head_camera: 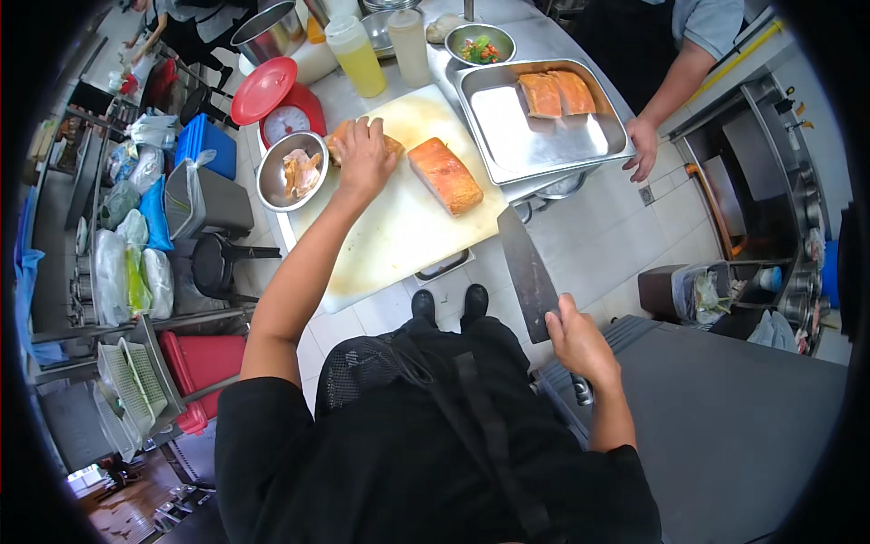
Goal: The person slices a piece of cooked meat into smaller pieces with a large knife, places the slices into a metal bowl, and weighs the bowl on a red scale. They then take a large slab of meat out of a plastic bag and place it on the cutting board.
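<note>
My left hand (365, 158) lies over a browned slab of cooked meat (393, 144) at the back left of a white cutting board (380, 238), its fingers spread across the top. Much of that slab is hidden under the hand. Held by its handle in my right hand (581, 340), a wide-bladed cleaver (529, 272) points away from me, off the board's right side. A second slab of meat with a golden skin (446, 177) rests alone on the right half of the board. Beside my left hand stands a steel bowl (266, 178) with meat scraps (301, 173).
A steel tray (503, 139) with meat pieces (557, 94) sits right of the board, a co-worker's hand (641, 146) at its corner. Behind are a bowl of chopped chillies (480, 49), squeeze bottles (357, 58) and a red scale (292, 112). A grey counter (727, 421) is at my right.
</note>
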`<state>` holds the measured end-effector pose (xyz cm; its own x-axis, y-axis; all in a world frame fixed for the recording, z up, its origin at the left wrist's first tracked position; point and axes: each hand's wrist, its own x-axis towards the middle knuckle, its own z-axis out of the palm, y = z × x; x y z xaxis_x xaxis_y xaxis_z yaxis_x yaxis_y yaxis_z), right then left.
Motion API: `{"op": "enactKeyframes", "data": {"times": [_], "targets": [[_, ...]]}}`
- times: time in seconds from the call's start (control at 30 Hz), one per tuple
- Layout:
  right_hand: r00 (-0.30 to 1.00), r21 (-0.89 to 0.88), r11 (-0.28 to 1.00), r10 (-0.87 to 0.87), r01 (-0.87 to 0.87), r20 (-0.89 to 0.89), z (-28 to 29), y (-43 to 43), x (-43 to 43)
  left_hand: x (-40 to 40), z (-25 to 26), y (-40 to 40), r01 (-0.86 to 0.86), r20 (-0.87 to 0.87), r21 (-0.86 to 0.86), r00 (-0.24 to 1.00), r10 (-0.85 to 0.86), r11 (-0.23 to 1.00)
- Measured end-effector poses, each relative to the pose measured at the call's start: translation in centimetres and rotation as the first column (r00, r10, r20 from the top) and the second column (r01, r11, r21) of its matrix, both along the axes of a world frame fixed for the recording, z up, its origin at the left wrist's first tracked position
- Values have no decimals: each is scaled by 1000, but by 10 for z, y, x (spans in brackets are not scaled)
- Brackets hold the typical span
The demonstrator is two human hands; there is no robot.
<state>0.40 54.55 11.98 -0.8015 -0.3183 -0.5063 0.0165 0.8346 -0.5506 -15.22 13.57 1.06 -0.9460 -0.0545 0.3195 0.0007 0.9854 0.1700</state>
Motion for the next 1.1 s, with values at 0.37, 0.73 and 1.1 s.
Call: {"op": "enactKeyframes", "data": {"times": [0.37, 0.73, 1.1], "targets": [[999, -124, 992, -43, 40, -25, -24, 39, -15, -52, 49, 87, 812, 703, 121, 337, -627, 571], [999, -199, 980, -22, 27, 30, -33, 24, -38, 51, 47, 9, -229, 273, 959, 588, -761, 168], [994, -349, 934, 94, -71, 50, -42, -19, -70, 56, -12, -19, -707, 642, 665, 377, -668, 240]]}}
